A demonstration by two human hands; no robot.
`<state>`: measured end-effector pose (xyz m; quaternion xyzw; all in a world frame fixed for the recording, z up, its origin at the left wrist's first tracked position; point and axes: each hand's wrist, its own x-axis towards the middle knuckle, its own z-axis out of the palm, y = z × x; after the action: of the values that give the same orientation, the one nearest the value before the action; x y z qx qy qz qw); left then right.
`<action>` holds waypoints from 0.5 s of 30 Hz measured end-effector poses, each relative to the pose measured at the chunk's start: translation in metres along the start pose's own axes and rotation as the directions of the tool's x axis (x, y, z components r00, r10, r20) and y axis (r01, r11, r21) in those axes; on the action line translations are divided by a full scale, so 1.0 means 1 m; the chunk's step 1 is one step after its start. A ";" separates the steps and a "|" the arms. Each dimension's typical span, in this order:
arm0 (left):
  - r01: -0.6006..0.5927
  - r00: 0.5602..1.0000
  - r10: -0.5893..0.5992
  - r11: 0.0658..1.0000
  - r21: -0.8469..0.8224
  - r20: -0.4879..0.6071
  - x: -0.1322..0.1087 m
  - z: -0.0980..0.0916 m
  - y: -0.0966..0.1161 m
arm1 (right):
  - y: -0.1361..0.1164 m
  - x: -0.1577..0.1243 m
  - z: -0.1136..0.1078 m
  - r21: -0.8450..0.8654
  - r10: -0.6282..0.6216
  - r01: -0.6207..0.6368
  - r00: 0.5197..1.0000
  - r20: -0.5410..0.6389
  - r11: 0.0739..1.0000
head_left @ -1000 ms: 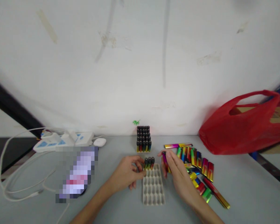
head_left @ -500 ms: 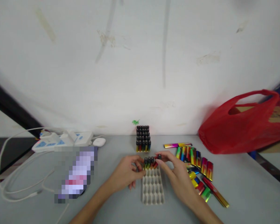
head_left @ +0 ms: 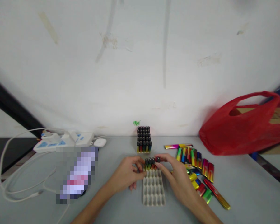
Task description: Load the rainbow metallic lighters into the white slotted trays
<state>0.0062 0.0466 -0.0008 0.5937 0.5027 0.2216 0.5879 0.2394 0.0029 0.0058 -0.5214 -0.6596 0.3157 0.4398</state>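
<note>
A pale tray (head_left: 154,203) of several rows of small cups lies in front of me. In its far row stand several black-topped, battery-like cylinders (head_left: 150,161) with shiny coloured bodies. My left hand (head_left: 128,174) curls around the tray's far left corner, thumb against the edge and fingertips by the leftmost cylinder. My right hand (head_left: 175,174) pinches another black-topped cylinder (head_left: 158,159) between thumb and fingers at the far right end of that row; its lower part is hidden. Behind, a block of similar cylinders (head_left: 144,139) stands upright in close rows.
Colourful metallic pieces (head_left: 207,169) lie scattered to the right, with a red bag (head_left: 238,130) beyond. At left are a power strip (head_left: 81,139), white cables (head_left: 21,199), a white round-edged device (head_left: 100,142) and a blurred-out phone-like object (head_left: 80,174). A wall closes the back.
The pinched cylinder now stands more upright and closer to its neighbours at the row's right end. My left hand keeps its place; the whole view has shifted slightly.
</note>
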 end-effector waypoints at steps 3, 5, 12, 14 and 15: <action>-0.002 1.000 0.002 1.000 -0.005 0.001 0.000 0.000 0.000 | 0.001 0.000 0.001 -0.018 -0.009 0.009 1.000 0.019 1.000; -0.002 1.000 0.002 1.000 0.000 -0.001 -0.001 0.000 -0.001 | -0.001 0.000 0.001 -0.025 -0.004 0.004 0.999 0.032 1.000; 0.003 1.000 -0.003 1.000 -0.001 -0.002 -0.003 0.000 0.001 | -0.009 -0.001 -0.006 -0.050 0.016 -0.016 1.000 -0.016 0.999; -0.008 1.000 0.008 1.000 0.000 0.001 -0.003 0.000 0.000 | -0.007 0.000 -0.009 -0.123 -0.008 0.000 0.998 -0.062 0.992; -0.011 1.000 0.011 1.000 0.003 -0.001 -0.002 0.000 0.000 | -0.004 0.001 -0.011 -0.182 -0.034 0.017 0.996 -0.087 0.983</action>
<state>0.0049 0.0447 -0.0004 0.5971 0.5002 0.2245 0.5855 0.2482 0.0025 0.0141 -0.5644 -0.6718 0.2251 0.4237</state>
